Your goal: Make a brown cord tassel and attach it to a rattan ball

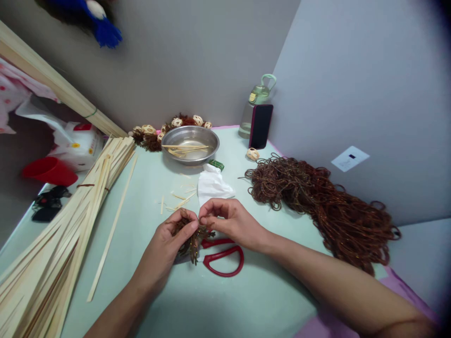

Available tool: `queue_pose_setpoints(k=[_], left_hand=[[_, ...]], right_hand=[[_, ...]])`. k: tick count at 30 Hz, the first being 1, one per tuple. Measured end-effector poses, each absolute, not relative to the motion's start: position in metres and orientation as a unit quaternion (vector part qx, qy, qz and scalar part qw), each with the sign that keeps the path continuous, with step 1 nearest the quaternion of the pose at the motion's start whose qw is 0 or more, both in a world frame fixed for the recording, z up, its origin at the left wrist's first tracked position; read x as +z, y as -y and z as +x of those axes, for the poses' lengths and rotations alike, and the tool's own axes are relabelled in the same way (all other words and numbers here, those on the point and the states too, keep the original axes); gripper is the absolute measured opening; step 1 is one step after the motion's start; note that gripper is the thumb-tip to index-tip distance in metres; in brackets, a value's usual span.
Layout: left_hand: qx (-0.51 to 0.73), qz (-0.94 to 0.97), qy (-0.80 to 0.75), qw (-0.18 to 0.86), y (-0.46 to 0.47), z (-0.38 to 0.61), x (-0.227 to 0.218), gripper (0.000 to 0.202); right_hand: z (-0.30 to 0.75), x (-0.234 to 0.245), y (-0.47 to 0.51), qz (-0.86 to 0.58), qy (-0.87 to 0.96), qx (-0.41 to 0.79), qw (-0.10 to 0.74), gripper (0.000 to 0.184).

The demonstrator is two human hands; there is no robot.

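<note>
Brown glittery cord, gathered in a small tassel-like bunch (195,241), is held in my left hand (172,239), whose fingers are closed round it. My right hand (232,220) pinches at the upper end of the same bunch, its thumb and forefinger meeting the left fingertips. What exactly the right fingertips grip is too small to make out. Red-handled scissors (225,265) lie on the table just below the hands, their blades partly hidden under the bunch and the left hand. A white tissue (213,184) lies right behind my right hand.
A metal bowl (192,159) holds water and thin strips. Bundled wooden strips (70,225) cover the left side, with one loose strip (112,230) beside them. A heap of brown cord (317,202) lies right. A phone (260,126) leans on a bottle (246,117), near a woven ball (252,154).
</note>
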State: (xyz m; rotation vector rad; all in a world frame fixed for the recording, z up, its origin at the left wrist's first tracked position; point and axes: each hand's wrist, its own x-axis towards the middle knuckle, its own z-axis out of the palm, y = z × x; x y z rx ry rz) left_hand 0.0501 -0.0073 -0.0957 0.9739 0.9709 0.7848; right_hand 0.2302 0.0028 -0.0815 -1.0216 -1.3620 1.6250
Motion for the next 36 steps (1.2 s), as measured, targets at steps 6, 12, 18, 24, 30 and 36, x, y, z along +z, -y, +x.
queue_pose_setpoints(k=[6,12,18,24,30,36], left_hand=[[0.336,0.448,-0.442,0.700,0.007,0.048,-0.097,0.019],[0.364,0.439,-0.435,0.697,0.008,0.048,-0.093,0.017],[0.371,0.436,-0.426,0.701,0.007,0.049,-0.091,0.017],[0.352,0.463,-0.454,0.675,0.007,0.049,-0.100,0.019],[0.333,0.438,-0.464,0.694,0.008,0.050,-0.099,0.022],[0.339,0.417,-0.470,0.700,0.007,0.051,-0.097,0.023]], right_hand=[[0.229,-0.080,-0.001,-0.414,0.552,0.622,0.368,0.005],[0.230,-0.082,-0.001,-0.415,0.554,0.622,0.365,0.004],[0.228,-0.081,-0.001,-0.412,0.541,0.632,0.372,0.004],[0.229,-0.077,0.001,-0.391,0.536,0.655,0.361,0.012],[0.228,-0.081,-0.001,-0.388,0.519,0.664,0.373,0.008],[0.228,-0.080,0.001,-0.404,0.586,0.567,0.416,0.007]])
